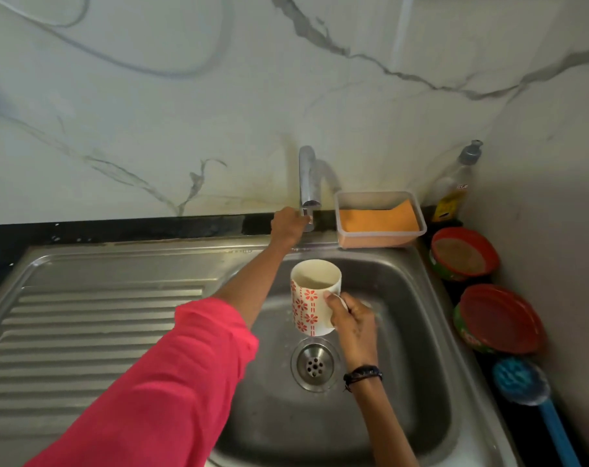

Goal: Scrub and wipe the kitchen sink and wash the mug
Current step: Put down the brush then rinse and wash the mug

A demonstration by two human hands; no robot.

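Note:
A white mug (311, 296) with red flower marks is held upright over the steel sink basin (404, 332), just below the tap spout. My right hand (352, 323) grips the mug by its handle. Some liquid shows inside the mug. My left hand (288, 224) reaches to the back rim and grips the lever at the base of the chrome tap (308, 176). No water stream is visible from the spout. The drain strainer (315, 364) lies directly under the mug.
A ribbed draining board (90, 332) fills the left. At the back right stands a clear tub with an orange cloth (379, 219) and a dish-soap bottle (454, 187). Two round red-lidded tubs (465, 252) (498, 318) and a blue brush (522, 382) line the right counter.

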